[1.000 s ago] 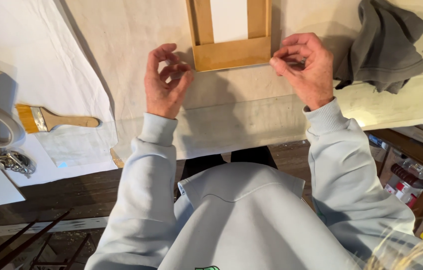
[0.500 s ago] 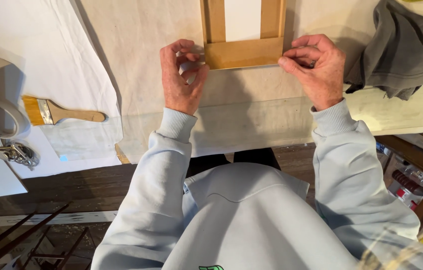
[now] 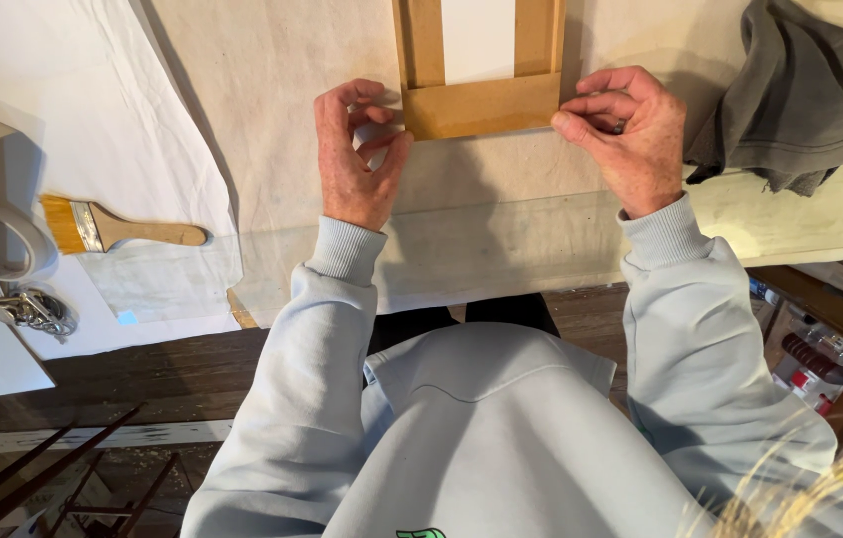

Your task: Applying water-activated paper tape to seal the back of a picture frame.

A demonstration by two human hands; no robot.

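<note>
Both hands now up at the wooden frame (image 3: 481, 100) on the cloth-covered table (image 3: 272, 80), closer than a second ago. Left hand (image 3: 357, 159) pinching its left corner, right hand (image 3: 625, 130) pinching the right. Looks ready for lifting or straightening

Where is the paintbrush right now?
In the head view, the paintbrush lies on the white sheet, left of the left hand, untouched.

The wooden frame (image 3: 481, 75) lies on the cloth-covered table (image 3: 272, 90), between the left hand (image 3: 357, 159) and the right hand (image 3: 625, 130) (each at a near corner). A paintbrush (image 3: 118, 229) lies far left, with a bunch of keys (image 3: 28, 309) nearer the edge. A rag (image 3: 790, 100) sits right of the frame.
</note>
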